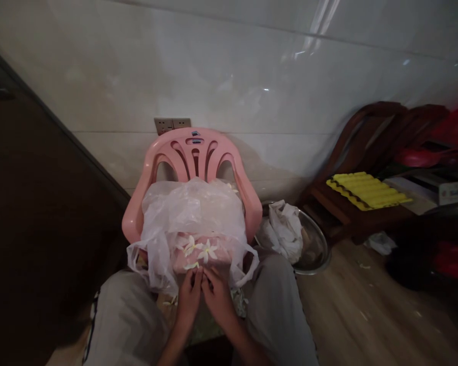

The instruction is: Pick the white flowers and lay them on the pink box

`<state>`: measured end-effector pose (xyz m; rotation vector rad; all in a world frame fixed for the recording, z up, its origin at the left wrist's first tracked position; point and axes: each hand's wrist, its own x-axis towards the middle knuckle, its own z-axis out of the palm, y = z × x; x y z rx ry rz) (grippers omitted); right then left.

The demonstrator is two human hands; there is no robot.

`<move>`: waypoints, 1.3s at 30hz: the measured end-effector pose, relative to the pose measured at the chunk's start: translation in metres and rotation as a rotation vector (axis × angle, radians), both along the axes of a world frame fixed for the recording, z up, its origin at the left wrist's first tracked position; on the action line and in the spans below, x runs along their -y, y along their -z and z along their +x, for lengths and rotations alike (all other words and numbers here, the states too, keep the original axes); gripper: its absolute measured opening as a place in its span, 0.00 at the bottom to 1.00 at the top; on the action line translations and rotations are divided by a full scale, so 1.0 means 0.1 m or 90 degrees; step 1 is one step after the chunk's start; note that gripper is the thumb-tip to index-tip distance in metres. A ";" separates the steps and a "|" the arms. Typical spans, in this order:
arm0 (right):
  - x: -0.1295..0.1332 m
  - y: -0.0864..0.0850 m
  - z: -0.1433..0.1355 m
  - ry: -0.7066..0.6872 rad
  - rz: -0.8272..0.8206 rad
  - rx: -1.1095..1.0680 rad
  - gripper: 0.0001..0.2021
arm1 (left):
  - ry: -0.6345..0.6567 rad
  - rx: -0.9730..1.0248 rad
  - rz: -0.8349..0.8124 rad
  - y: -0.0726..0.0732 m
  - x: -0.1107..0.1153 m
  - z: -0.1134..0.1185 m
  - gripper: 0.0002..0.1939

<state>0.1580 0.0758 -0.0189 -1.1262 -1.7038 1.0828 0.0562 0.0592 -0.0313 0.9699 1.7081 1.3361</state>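
A pink plastic chair (199, 136) faces me, with a translucent white plastic bag (191, 203) spread over its seat. On the pink seat surface in front of the bag lie white flowers (207, 250) with yellowish centres. My left hand (190, 291) and my right hand (214, 288) meet at the seat's near edge, fingers closed and fingertips together. A small pale yellow-white piece (192, 265) shows just beyond the fingertips; whether either hand grips anything is too small to tell.
Right of the chair, a metal basin (320, 254) on the floor holds a white bag (286, 231). Farther right, a wooden chair (338, 203) bears a yellow ridged item (366, 190). A dark panel (41, 203) stands at left, the tiled wall (213, 66) behind.
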 end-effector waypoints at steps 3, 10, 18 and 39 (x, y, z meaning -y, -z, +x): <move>0.00 0.02 0.00 0.015 -0.030 -0.032 0.15 | 0.014 0.011 0.013 0.00 0.00 0.00 0.27; -0.04 0.11 -0.02 0.024 -0.106 -0.082 0.18 | 0.030 0.021 0.016 -0.04 0.00 0.02 0.24; -0.08 0.13 -0.02 0.065 -0.137 -0.078 0.17 | 0.058 0.016 0.002 -0.06 -0.03 0.01 0.23; -0.09 0.18 0.02 0.092 -0.234 -0.200 0.17 | 0.080 0.069 0.002 -0.07 0.00 0.13 0.17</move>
